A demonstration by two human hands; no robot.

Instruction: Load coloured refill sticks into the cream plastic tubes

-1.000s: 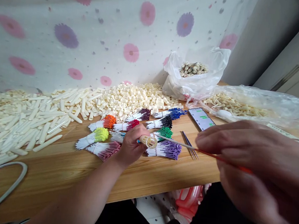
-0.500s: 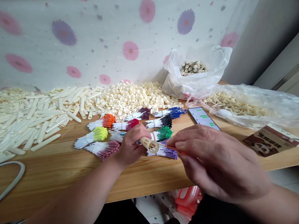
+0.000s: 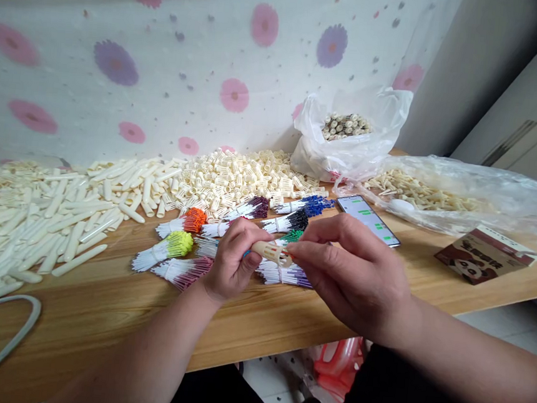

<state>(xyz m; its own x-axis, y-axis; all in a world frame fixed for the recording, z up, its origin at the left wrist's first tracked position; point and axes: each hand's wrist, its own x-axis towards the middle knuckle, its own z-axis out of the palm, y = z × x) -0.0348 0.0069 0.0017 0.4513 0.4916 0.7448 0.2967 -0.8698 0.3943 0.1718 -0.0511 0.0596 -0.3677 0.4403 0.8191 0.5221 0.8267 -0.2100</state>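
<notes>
My left hand (image 3: pixel 235 256) is closed round a cream slotted pen barrel (image 3: pixel 272 252), its open slotted end facing right. A bit of blue shows beside the thumb. Close against that open end, my right hand (image 3: pixel 360 275) pinches a thin orange pen refill, mostly hidden by the fingers. Behind and under the hands lie bundles of white refills with coloured ends: an orange bundle (image 3: pixel 195 220), a yellow bundle (image 3: pixel 179 244), a pink bundle (image 3: pixel 182 270), a blue bundle (image 3: pixel 317 206), a black bundle (image 3: pixel 297 221) and a partly covered purple bundle (image 3: pixel 285 274).
Long cream tubes (image 3: pixel 77 241) and short slotted barrels (image 3: pixel 242 177) are heaped along the wall. A white plastic bag (image 3: pixel 317 152) of parts, a phone (image 3: pixel 365 217), a clear bag (image 3: pixel 438 191) and a brown carton (image 3: pixel 474 260) stand rightward. A white cable (image 3: pixel 27 324) curves at left.
My right hand has moved left, bringing the orange refill to the barrel's open end, so less of the refill shows. The barrel has turned more sideways in my left hand.
</notes>
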